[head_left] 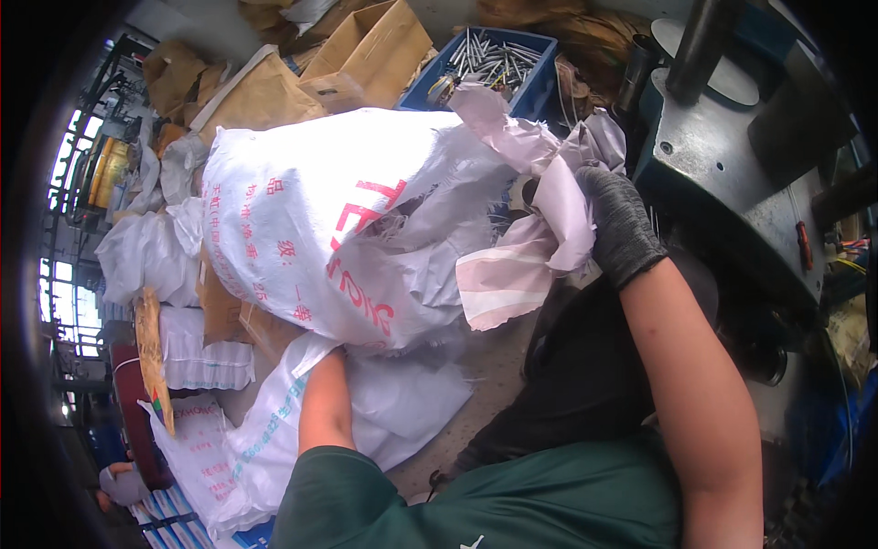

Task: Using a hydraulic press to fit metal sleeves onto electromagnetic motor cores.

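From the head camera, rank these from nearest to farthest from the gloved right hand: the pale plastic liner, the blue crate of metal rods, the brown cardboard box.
From the right hand:
1. Pale plastic liner: gripped in the hand, at the mouth of the white woven sack.
2. Blue crate of metal rods: above and to the left.
3. Brown cardboard box: farther left, beyond the crate.

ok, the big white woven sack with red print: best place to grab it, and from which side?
Probably by its open, crumpled mouth, coming from the right. On the white woven sack the loose fabric bunches there, where the gloved right hand already clutches the pale liner. The bulging body offers nothing to pinch; the left hand is hidden beneath it, apparently supporting the underside.
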Demonstrator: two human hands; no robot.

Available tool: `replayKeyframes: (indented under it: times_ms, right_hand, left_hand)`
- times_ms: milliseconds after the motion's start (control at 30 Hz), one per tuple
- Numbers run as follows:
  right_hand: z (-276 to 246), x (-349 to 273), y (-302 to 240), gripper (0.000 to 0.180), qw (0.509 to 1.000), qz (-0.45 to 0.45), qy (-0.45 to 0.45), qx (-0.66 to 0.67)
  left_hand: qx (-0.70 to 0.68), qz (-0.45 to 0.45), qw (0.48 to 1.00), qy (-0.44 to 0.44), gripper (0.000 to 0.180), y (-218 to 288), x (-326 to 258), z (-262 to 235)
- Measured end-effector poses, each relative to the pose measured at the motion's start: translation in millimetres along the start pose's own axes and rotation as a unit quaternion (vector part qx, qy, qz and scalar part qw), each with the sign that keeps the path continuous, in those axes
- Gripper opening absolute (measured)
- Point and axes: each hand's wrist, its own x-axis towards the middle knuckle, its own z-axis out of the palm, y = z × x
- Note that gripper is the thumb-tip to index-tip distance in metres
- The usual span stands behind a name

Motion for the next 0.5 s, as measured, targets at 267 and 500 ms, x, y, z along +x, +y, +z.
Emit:
replayKeyframes:
  times_ms: [267, 500]
  right_hand:
    - [2.3, 3.7, 7.3, 0.029, 0.999, -0.033, -0.031, 0.016]
    - [12.3, -20.3, -10.3, 0.038, 0.998, -0.026, -0.044, 0.041]
  left_hand:
    - [0.052, 0.004, 0.998, -0.046, 0.041, 55.3, 34.1, 70.0]
    - [0.113, -0.025, 0.993, -0.029, 0.04, 95.0, -7.2, 17.4]
